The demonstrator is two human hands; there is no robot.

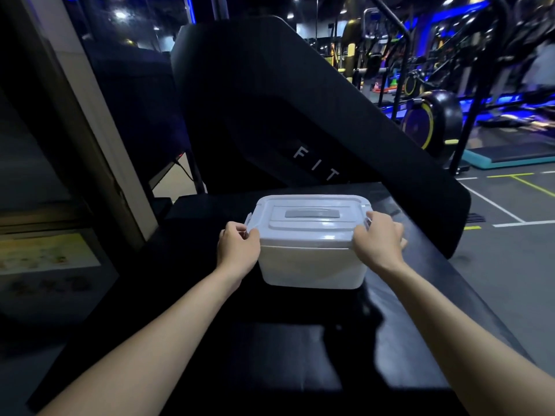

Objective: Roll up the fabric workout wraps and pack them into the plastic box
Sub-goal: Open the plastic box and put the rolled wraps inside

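Note:
A white plastic box [309, 259] with its lid on stands on a black padded bench [300, 340] in front of me. The lid has a grey handle [312, 213] lying flat in its middle. My left hand [238, 246] grips the left end of the lid at the side clasp. At the right end of the lid, my right hand [380, 240] holds the other clasp. No fabric wraps are in sight; the box's inside is hidden by the lid.
The bench's tilted black backrest [285, 100] rises right behind the box. A wall and a framed poster [48, 256] are at the left. Gym machines, a bike with a yellow-rimmed wheel [432, 121] and a marked floor lie to the right.

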